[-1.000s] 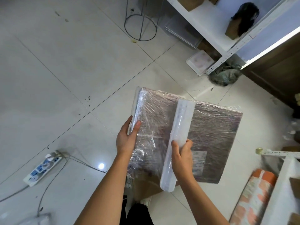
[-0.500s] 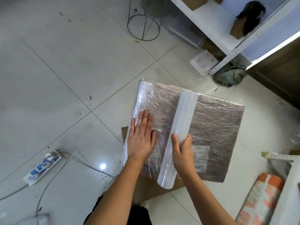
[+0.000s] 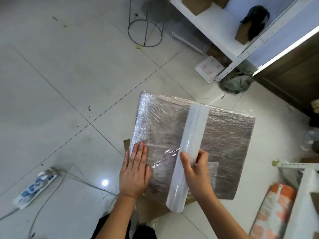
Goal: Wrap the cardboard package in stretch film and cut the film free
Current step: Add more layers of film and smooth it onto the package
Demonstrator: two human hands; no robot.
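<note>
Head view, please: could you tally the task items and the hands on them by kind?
Wrapped cardboard package: 1
Stretch film roll: 1
Hands: 2, left hand flat on the package, right hand gripping the roll
Total: 4

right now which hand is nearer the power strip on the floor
Left. The left hand lies flat on the package's near-left edge, toward the power strip; the right hand grips the film roll farther away.

The room is bright, a small white light spot shines on the floor tiles (image 3: 105, 182), the stretch film (image 3: 160, 121) glints, and the edges bend and blur.
</note>
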